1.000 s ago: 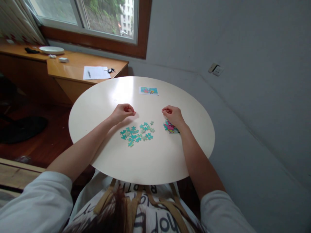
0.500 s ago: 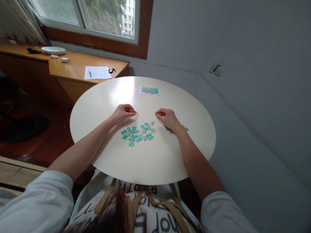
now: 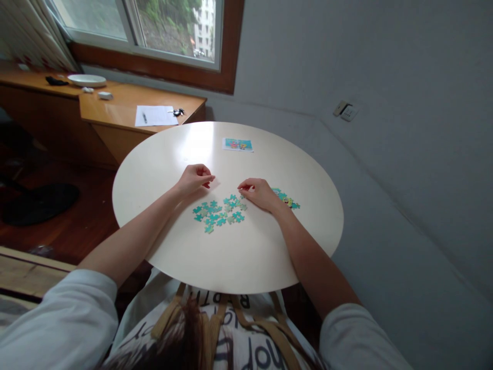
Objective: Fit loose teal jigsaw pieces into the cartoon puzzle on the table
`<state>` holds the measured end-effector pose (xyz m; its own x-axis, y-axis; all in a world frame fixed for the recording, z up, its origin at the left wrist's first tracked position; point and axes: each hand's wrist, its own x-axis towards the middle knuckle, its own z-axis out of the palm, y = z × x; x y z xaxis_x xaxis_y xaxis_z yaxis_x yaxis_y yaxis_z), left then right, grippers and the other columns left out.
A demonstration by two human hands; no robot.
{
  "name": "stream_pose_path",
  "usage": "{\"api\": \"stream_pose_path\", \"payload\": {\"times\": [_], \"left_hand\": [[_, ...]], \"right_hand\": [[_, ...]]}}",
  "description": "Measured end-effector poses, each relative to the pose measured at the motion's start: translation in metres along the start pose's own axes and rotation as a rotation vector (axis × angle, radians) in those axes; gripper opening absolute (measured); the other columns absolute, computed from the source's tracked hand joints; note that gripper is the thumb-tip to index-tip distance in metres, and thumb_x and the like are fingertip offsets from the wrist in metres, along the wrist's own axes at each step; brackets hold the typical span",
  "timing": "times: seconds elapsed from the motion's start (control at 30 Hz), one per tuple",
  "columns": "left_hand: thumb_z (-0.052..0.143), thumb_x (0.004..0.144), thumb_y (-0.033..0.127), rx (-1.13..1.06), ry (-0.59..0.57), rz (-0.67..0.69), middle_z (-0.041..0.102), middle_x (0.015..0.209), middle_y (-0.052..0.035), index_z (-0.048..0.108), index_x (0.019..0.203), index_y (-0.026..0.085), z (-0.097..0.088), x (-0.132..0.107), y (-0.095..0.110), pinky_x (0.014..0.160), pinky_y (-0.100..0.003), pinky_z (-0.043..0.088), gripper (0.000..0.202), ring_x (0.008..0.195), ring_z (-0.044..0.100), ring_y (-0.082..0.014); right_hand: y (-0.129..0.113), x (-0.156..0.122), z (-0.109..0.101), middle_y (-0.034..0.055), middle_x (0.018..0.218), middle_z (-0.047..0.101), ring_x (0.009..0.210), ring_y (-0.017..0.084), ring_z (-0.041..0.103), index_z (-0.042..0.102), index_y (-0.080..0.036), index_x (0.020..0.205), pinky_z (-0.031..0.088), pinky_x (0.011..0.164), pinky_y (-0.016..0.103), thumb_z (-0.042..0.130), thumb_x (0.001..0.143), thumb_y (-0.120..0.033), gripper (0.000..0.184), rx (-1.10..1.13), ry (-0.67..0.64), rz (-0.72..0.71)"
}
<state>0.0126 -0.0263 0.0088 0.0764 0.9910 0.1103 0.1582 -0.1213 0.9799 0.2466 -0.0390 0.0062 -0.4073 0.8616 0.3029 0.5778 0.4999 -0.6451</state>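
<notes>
My left hand (image 3: 196,177) hovers over the round table, left of centre. Its thumb and fingers are curled together, and whatever may be between them is too small to make out. Just below lies a loose group of turquoise and pale green jigsaw pieces (image 3: 221,222). My right hand (image 3: 260,192) is at the upper right edge of that group, thumb and forefinger slightly apart beside a single jigsaw piece (image 3: 242,197), partly covered by the hand. No piece shows between those fingertips. Behind the right wrist, a partly joined puzzle section (image 3: 285,199) with yellow in it lies partly hidden.
A small picture card (image 3: 238,145) lies toward the table's (image 3: 215,262) far edge. Beyond, a wooden desk (image 3: 119,110) carries paper (image 3: 154,116), keys (image 3: 177,112) and a white plate (image 3: 87,80). A grey wall (image 3: 404,154) stands on the right.
My right hand has moved left and slightly down to the single piece by the group, uncovering more of the joined section. My left hand has barely moved, its fingers shifting slightly.
</notes>
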Motion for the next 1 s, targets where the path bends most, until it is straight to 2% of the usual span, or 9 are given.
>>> {"api": "stream_pose_path", "payload": {"times": [0.2,0.3,0.37,0.5,0.6,0.7,0.8,0.9,1.0], "left_hand": [[0.071,0.064,0.024,0.080,0.107,0.047,0.054,0.051,0.0018,0.054,0.060,0.015,-0.002,0.005,-0.006,0.046,-0.022,0.041,0.020,0.045,0.051,-0.0082],[0.066,0.068,0.026,0.182,0.143,0.147,0.053,0.051,0.0024,0.054,0.061,0.016,0.001,0.004,-0.008,0.051,-0.024,0.043,0.017,0.049,0.051,-0.0096],[0.062,0.071,0.028,0.295,0.123,0.241,0.056,0.056,0.0011,0.055,0.063,0.016,0.007,0.001,-0.006,0.057,-0.026,0.045,0.016,0.054,0.053,-0.0111],[0.054,0.079,0.035,0.471,-0.069,0.405,0.066,0.082,-0.0059,0.062,0.082,0.016,0.020,-0.012,0.006,0.076,-0.033,0.049,0.021,0.078,0.061,-0.0177],[0.048,0.084,0.043,0.635,-0.254,0.449,0.063,0.110,-0.0119,0.061,0.107,0.017,0.029,-0.023,0.016,0.088,-0.040,0.047,0.037,0.098,0.060,-0.0234],[0.041,0.088,0.048,0.804,-0.427,0.473,0.053,0.132,-0.0123,0.051,0.127,0.021,0.037,-0.035,0.024,0.108,-0.050,0.026,0.048,0.122,0.048,-0.0268],[0.036,0.090,0.054,0.903,-0.552,0.452,0.039,0.146,-0.0078,0.043,0.136,0.029,0.045,-0.050,0.027,0.112,-0.054,0.010,0.053,0.136,0.032,-0.0283],[0.038,0.088,0.057,0.975,-0.582,0.495,0.032,0.151,-0.0044,0.044,0.136,0.034,0.054,-0.067,0.027,0.112,-0.055,0.006,0.054,0.139,0.024,-0.0313],[0.037,0.089,0.057,1.040,-0.556,0.539,0.030,0.152,-0.0030,0.043,0.137,0.037,0.060,-0.079,0.020,0.112,-0.057,0.005,0.053,0.139,0.024,-0.0332]], "right_hand": [[0.012,0.004,-0.008,0.0024,0.072,0.069,0.067,0.014,0.060,0.069,-0.017,0.073,0.047,0.071,0.028,0.058,0.072,-0.019,0.011,-0.015,0.154,0.025],[0.019,0.006,-0.021,0.0028,0.074,0.069,0.069,0.015,0.060,0.067,-0.018,0.072,0.047,0.072,0.029,0.056,0.073,-0.020,0.012,-0.027,0.310,0.031],[0.023,0.005,-0.031,0.0030,0.075,0.068,0.069,0.015,0.059,0.067,-0.018,0.073,0.048,0.071,0.030,0.056,0.072,-0.022,0.012,-0.033,0.427,0.055],[0.031,0.002,-0.052,0.0045,0.077,0.067,0.070,0.016,0.060,0.065,-0.016,0.077,0.048,0.070,0.030,0.054,0.074,-0.026,0.015,-0.004,0.660,0.117],[0.045,0.000,-0.067,0.0048,0.078,0.066,0.072,0.015,0.059,0.064,-0.016,0.081,0.047,0.068,0.028,0.053,0.076,-0.028,0.018,0.013,0.838,0.148],[0.065,-0.002,-0.080,0.0042,0.077,0.063,0.071,0.014,0.058,0.063,-0.015,0.084,0.048,0.068,0.027,0.049,0.079,-0.031,0.022,0.030,1.016,0.159],[0.080,-0.003,-0.089,0.0031,0.076,0.060,0.068,0.012,0.056,0.062,-0.016,0.086,0.048,0.066,0.027,0.045,0.083,-0.035,0.026,0.037,1.117,0.157],[0.086,-0.004,-0.093,0.0031,0.076,0.059,0.068,0.012,0.056,0.061,-0.016,0.086,0.048,0.065,0.026,0.043,0.084,-0.036,0.027,0.031,1.160,0.149],[0.082,-0.005,-0.092,0.0035,0.078,0.059,0.069,0.012,0.057,0.061,-0.016,0.087,0.048,0.066,0.027,0.043,0.084,-0.036,0.027,0.036,1.147,0.166]]}}
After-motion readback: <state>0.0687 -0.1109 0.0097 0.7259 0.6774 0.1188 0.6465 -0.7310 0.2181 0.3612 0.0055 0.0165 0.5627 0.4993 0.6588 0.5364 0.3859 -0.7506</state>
